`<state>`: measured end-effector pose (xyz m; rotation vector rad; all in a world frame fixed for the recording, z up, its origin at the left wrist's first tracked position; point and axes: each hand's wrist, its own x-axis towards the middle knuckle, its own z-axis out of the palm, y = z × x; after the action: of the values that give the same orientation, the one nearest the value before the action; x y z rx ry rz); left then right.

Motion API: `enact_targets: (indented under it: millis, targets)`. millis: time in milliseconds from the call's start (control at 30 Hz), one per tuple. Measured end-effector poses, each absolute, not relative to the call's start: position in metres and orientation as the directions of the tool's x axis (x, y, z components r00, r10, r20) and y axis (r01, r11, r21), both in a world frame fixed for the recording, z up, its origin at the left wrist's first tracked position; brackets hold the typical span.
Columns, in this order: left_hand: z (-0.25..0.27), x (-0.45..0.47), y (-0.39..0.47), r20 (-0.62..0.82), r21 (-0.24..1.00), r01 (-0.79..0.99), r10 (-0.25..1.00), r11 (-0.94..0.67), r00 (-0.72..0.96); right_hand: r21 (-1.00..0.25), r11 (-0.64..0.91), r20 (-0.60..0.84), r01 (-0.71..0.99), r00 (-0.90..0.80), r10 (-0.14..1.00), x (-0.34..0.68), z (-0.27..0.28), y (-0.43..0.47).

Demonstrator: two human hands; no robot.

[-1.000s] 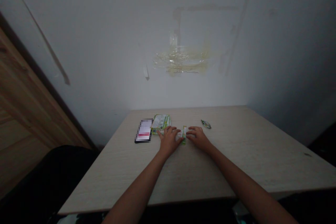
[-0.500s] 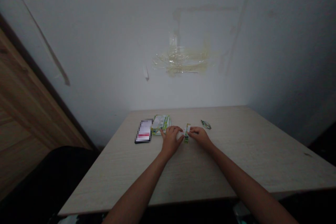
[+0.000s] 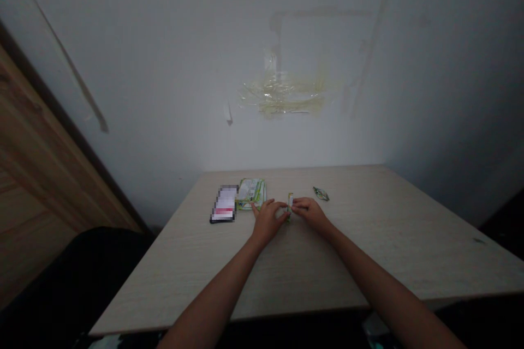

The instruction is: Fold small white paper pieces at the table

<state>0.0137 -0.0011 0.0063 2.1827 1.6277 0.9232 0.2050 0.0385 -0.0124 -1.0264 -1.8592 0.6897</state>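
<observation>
The narrow green-and-white packet [image 3: 290,200] sits between the two hands, over the middle of the table [image 3: 327,278]; the right hand [image 3: 314,215] has its fingertips gathered on the packet's right side and appears to grip it; the left hand [image 3: 268,223] is curved, thumb and forefinger at the packet's left side, though I cannot tell whether they pinch it or only brace it.

The likeliest trouble is the packet springing open or slipping, since so little of it is covered by fingertips and thin, glossy film tends to push back; uneven pressure from the two sides could also twist it askew; the outer fingers of the left hand are right by the corner of the packet stack [image 3: 251,191], so a careless sweep could spread the pile or nudge the phone-like device [image 3: 224,204] just beside it.

By count: two hands; one narrow packet between them; one stack, its layers too blurred to number; one phone-like device, its screen pixelated; one small green packet [image 3: 321,193] lying alone beyond the right hand; one table; one patch of tape [image 3: 286,98] on the wall.
</observation>
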Motion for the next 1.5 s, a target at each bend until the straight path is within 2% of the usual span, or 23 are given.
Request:
enact_targets:
  millis: [367,833,1167,1333,1500]
  targets:
    - [0.0105,0.0126,-0.0014,0.301,0.594,0.734,0.937,-0.328,0.175,-0.746,0.510,0.460,0.428,-0.222,0.860,0.2034,-0.0184,0.0386]
    - [0.0154,0.0137,-0.0057,0.309,0.595,0.740,0.939,-0.314,0.149,-0.797,0.488,0.454,0.357,-0.181,0.873,0.2029,-0.0161,0.0371]
    - [0.0154,0.0131,-0.0052,0.290,0.618,0.735,0.950,-0.278,0.115,-0.823,0.419,0.377,0.383,-0.182,0.908,0.2044,-0.0104,0.0327]
    - [0.0161,0.0123,-0.0037,0.264,0.668,0.699,0.959,-0.256,0.100,-0.829,0.427,0.385,0.361,-0.187,0.904,0.2038,-0.0097,0.0319]
    - [0.0143,0.0117,-0.0024,0.284,0.663,0.699,0.954,-0.268,0.096,-0.863,0.386,0.348,0.327,-0.170,0.922,0.2027,-0.0093,0.0299]
